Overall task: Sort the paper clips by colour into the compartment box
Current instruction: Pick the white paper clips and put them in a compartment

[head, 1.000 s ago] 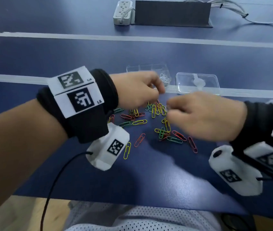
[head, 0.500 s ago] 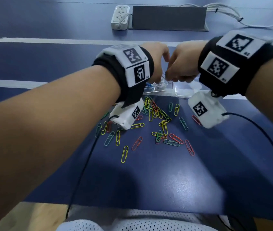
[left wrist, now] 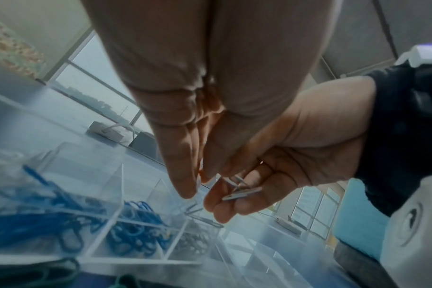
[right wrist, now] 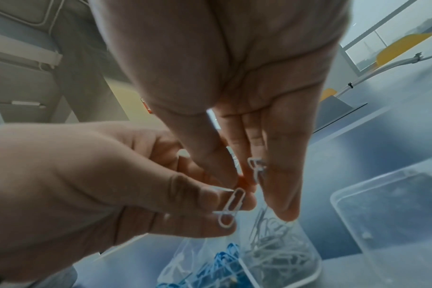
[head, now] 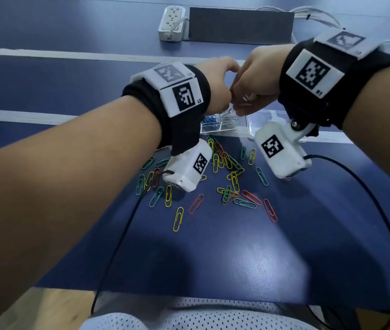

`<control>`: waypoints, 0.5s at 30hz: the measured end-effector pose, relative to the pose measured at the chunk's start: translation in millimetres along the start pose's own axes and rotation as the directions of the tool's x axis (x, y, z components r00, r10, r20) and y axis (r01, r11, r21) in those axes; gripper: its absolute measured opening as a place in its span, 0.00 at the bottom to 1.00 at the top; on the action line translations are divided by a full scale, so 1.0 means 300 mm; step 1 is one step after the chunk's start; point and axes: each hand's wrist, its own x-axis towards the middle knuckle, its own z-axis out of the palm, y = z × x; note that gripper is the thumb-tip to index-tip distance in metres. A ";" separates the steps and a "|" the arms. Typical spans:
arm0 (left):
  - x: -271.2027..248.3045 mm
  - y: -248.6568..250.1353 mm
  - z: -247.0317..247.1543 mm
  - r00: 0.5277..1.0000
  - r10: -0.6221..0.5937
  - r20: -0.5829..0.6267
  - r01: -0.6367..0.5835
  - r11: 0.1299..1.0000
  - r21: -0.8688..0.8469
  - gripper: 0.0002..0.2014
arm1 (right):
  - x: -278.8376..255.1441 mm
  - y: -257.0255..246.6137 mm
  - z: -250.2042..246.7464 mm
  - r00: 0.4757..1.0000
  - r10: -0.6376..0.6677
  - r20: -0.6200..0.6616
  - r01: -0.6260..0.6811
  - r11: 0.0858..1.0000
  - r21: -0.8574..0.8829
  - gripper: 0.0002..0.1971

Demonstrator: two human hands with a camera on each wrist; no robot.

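**Here we are dropping white clips into their compartment**

Now we are holding both hands together in the upper middle of the head view, right above the compartment box, so that whatever we let go falls straight in. Our left hand is pinching a white paper clip in a narrow grip; our right hand is keeping more white clips against its nearly straight fingers, probably passing them across. Below them the white pile is lying beside the blue clips. The loose coloured clips are waiting on the table at mid-frame.
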 end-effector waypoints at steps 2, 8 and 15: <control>0.003 -0.008 0.003 0.999 -0.031 0.019 0.033 0.992 -0.121 0.33 | 0.009 0.003 0.006 1.000 -0.011 0.012 0.010 0.998 0.057 0.04; -0.007 -0.017 0.012 0.993 -0.073 0.090 0.104 0.910 -0.401 0.33 | 0.012 0.001 0.012 1.000 -0.007 0.005 0.006 0.991 0.133 0.03; -0.019 -0.049 0.005 0.999 -0.039 0.003 0.038 0.949 -0.312 0.30 | -0.024 0.010 0.014 0.996 -0.061 -0.071 0.051 0.988 -0.144 0.10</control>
